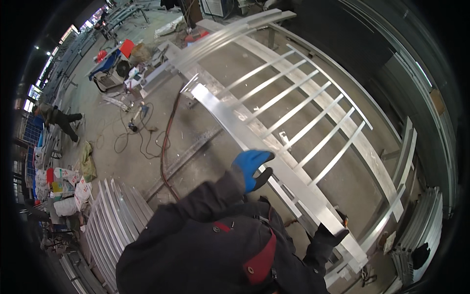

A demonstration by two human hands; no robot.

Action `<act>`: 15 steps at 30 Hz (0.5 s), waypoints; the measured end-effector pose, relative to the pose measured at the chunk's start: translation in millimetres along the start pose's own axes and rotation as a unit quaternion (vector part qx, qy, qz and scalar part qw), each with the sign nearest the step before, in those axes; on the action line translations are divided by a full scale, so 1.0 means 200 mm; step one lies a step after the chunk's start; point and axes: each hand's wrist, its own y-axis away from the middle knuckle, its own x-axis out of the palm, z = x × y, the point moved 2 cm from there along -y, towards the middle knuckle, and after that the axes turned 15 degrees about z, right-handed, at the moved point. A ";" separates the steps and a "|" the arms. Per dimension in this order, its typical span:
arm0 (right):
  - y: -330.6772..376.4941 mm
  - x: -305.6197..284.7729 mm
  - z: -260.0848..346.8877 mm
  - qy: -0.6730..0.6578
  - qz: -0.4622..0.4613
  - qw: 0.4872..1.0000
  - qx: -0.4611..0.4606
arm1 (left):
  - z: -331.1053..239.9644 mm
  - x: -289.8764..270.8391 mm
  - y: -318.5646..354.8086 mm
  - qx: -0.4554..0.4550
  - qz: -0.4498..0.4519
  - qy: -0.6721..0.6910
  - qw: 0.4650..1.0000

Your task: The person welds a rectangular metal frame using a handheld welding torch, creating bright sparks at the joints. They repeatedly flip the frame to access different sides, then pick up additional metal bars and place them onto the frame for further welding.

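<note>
A long silver metal bar (230, 121) slants across in front of me, its far left end smeared by motion. My left hand (248, 169), in a blue glove with black fingertips, grips the near edge of the bar around its middle, fingers curled over it. Toward the lower right end, my right hand (335, 234), in a dark glove, wraps round the same bar and is partly hidden by it. Just beyond lies a railing panel with several thin slats (307, 102) and a far rail (360, 111). I cannot tell whether the slats join the held bar.
Pale support beams (364, 147) carry the panel. More metal profiles (220, 46) lie across the far left end. Stacked metal pieces (115, 210) stand at lower left, others (421, 225) at right. A hose (166, 147) and cables trail over the floor. A person (61, 120) bends over far left.
</note>
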 end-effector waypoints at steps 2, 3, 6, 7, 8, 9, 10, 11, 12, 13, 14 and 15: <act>0.00 0.02 -0.02 0.119 0.018 0.992 -0.037 | 0.09 0.13 0.08 -0.118 -0.018 0.118 0.986; -0.01 0.03 -0.03 0.193 0.000 0.980 -0.055 | 0.17 0.21 0.11 -0.194 0.000 0.226 0.955; -0.02 0.11 -0.04 0.319 -0.065 0.943 -0.062 | 0.33 0.46 0.15 -0.264 0.020 0.449 0.853; -0.04 0.15 -0.06 0.270 -0.034 0.962 -0.028 | 0.37 0.51 0.16 -0.302 0.034 0.503 0.809; -0.07 0.19 -0.08 0.185 -0.034 0.982 0.016 | 0.42 0.53 0.12 -0.284 0.087 0.574 0.763; -0.11 0.24 -0.11 0.145 -0.030 0.988 0.044 | 0.48 0.56 0.05 -0.289 0.103 0.659 0.686; -0.17 0.28 -0.15 0.136 -0.040 0.989 0.046 | 0.53 0.56 -0.03 -0.245 0.118 0.708 0.651; -0.22 0.31 -0.17 0.134 -0.063 0.988 0.041 | 0.57 0.56 -0.12 -0.189 0.109 0.795 0.566; -0.24 0.35 -0.18 0.130 -0.095 0.987 0.030 | 0.59 0.56 -0.20 -0.161 0.093 0.845 0.501; -0.25 0.40 -0.20 0.119 -0.116 0.986 0.026 | 0.62 0.52 -0.26 -0.145 0.062 0.868 0.472; -0.23 0.47 -0.21 0.110 -0.134 0.985 0.026 | 0.65 0.48 -0.32 -0.132 0.025 0.838 0.528; -0.23 0.55 -0.24 0.093 -0.146 0.984 0.034 | 0.68 0.45 -0.37 -0.116 0.020 0.857 0.502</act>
